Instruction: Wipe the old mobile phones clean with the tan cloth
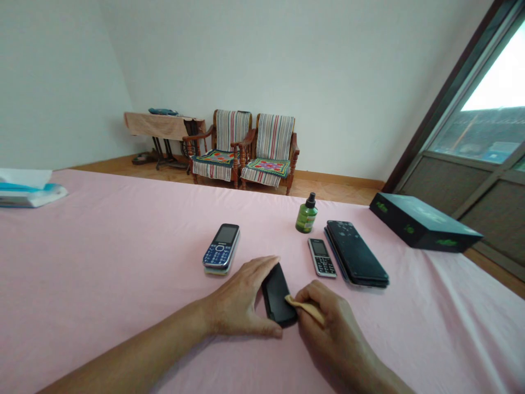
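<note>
A black mobile phone (279, 295) lies on the pink cloth in front of me, its plain dark face up. My left hand (241, 298) grips it by its ends, fingers at the far end and thumb at the near end. Pinched in my right hand (332, 317) is a folded yellow cloth (307, 309), whose tip touches the phone's right edge. Left of the phone, a blue keypad phone (221, 247) rests on top of another phone. A small silver-edged keypad phone (322, 257) lies beyond my right hand.
A green spray bottle (306, 214) stands behind the small keypad phone. Stacked large smartphones (356, 254) lie to its right, with a black box (422, 221) farther back. At the far left is a white-and-blue packet (30, 192). Two wooden armchairs (246, 148) stand beyond the table's pink cover (135, 219).
</note>
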Demonstrator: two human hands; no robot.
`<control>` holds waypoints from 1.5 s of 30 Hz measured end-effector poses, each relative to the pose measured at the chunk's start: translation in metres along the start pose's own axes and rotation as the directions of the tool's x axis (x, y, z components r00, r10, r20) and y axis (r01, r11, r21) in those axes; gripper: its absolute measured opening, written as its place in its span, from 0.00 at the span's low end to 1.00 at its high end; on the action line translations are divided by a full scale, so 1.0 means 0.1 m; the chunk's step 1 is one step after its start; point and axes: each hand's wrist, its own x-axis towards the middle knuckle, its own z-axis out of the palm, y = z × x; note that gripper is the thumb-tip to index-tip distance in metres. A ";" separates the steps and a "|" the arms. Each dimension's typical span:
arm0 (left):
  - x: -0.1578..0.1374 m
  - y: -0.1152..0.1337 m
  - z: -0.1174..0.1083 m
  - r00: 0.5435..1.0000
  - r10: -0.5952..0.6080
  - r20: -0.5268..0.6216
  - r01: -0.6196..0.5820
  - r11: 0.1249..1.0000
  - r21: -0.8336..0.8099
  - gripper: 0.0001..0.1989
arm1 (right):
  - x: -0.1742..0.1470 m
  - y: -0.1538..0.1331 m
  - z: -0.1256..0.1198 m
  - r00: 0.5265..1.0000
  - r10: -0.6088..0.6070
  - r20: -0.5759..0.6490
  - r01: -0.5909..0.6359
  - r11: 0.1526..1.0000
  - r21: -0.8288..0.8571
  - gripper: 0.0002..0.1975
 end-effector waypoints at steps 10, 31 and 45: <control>-0.02 -0.01 -0.10 0.972 0.234 -0.001 -0.234 0.970 -0.063 0.49 | 0.13 0.11 -0.17 0.983 -0.043 -0.179 0.045 0.999 0.006 0.05; -0.20 0.20 -0.09 0.830 0.555 0.050 -0.530 0.758 0.380 0.06 | 0.63 0.03 0.14 0.913 -0.389 0.125 0.402 0.908 -0.114 0.13; -0.31 0.31 0.19 0.839 0.488 -0.243 -0.338 0.815 0.470 0.10 | 0.10 -0.11 0.13 0.900 -0.373 0.226 0.381 0.924 0.006 0.13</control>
